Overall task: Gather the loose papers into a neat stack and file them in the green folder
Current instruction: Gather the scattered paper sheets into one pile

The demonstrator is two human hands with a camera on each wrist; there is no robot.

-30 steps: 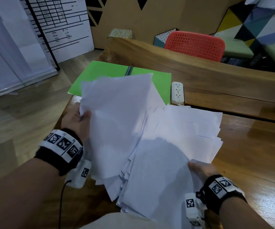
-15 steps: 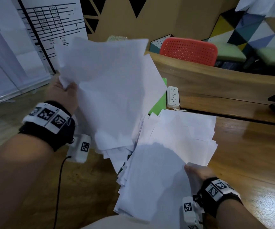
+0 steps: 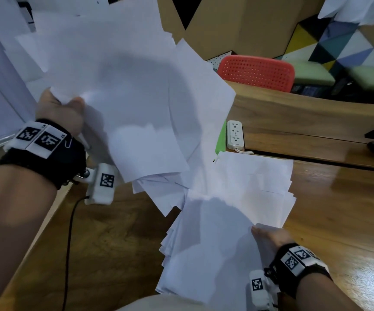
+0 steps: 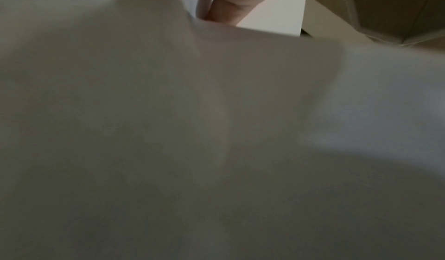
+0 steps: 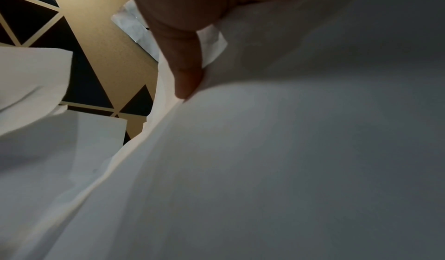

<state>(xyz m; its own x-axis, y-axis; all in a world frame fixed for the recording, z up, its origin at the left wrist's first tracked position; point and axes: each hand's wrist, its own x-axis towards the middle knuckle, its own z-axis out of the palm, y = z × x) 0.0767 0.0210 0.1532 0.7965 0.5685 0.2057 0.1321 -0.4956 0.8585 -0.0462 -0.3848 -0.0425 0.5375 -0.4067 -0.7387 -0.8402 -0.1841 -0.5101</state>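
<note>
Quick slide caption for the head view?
Left hand lifts loose papers while right hand holds the rest on the table.

White papers, sliver of green folder, glossy brown wood-grain table, red perforated chair back, white power strip, black wristbands with black-and-white square codes, wall panel of yellow, teal, navy triangles
</note>
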